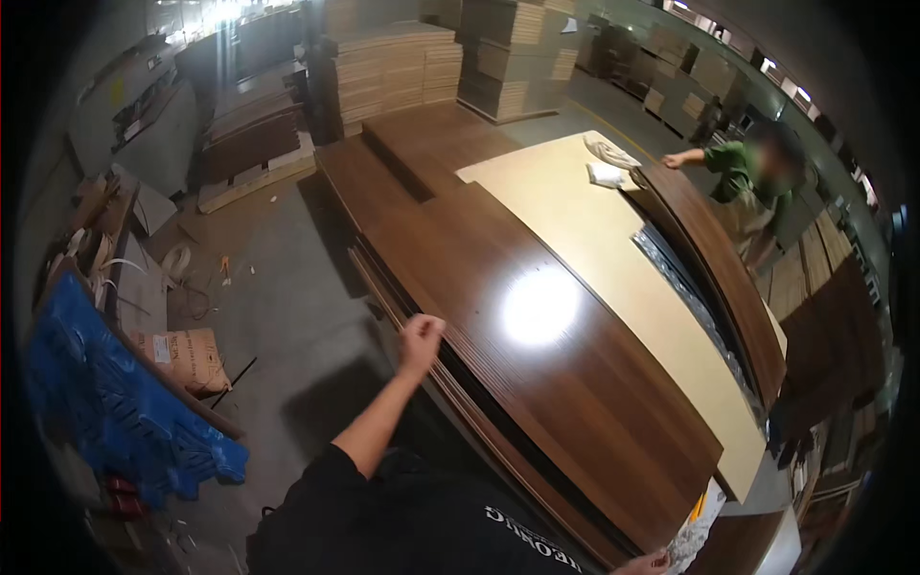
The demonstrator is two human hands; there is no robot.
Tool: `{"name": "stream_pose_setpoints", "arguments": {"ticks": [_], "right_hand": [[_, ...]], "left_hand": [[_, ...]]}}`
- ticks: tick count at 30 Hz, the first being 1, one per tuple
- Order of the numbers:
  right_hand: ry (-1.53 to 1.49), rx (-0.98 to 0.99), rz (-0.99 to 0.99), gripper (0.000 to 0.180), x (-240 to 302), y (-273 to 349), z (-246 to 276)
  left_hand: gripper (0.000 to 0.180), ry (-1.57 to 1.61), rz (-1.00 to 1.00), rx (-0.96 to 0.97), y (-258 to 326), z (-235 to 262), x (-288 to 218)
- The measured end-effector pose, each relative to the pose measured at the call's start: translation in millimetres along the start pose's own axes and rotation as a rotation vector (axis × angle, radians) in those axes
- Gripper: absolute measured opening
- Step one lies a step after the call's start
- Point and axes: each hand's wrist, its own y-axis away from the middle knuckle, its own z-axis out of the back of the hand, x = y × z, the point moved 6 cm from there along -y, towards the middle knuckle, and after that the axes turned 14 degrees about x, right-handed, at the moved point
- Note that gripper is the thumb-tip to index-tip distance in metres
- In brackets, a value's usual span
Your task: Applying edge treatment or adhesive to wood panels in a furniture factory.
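A long dark-brown wood-grain board (575, 383) lies in front of me on a stack of panels, with a bright light reflected on its glossy top. My left hand (420, 343) is closed, fingers curled together, at the board's near long edge; whatever is between the fingers is hidden. By the board's near right corner is my right hand (647, 563), mostly cut off by the picture's lower edge, so its grip does not show. Under the board, brown panel edges (379, 287) and a dark gap show. Beyond it lies a pale cream panel (565, 220).
Across the stack, a person in green (738, 163) touches another brown board (714, 259), tilted beside plastic-wrapped strips (676, 273). White cloth (609, 158) lies on the far end. Blue sheeting (105, 383) and a brown paper sack (187, 356) are at left. Panel stacks (398, 72) stand behind.
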Motion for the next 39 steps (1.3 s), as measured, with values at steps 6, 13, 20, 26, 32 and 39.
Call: {"name": "stream_pose_setpoints", "arguments": {"ticks": [6,13,20,26,32,39], "right_hand": [[-0.065,0.638,0.504,0.014,194,164,-221],[-0.051,1.411,0.685,0.027,297,385,-370],[0.089,1.430,0.736,0.016,323,416,-402],[0.122,1.508,0.666,0.017,346,450,-437],[0.236,1.632,0.601,0.024,377,489,-466],[0.329,1.684,0.392,0.025,394,529,-510]], "left_hand": [[0.011,-0.270,0.078,-0.172,-116,163,23],[0.047,-0.381,0.195,-0.128,-196,192,74],[0.047,-0.361,0.296,-0.016,-217,174,80],[0.032,-0.039,0.485,0.164,-230,183,87],[0.026,0.188,0.602,0.365,-225,181,89],[0.032,-0.193,0.402,0.462,-239,191,74]]}}
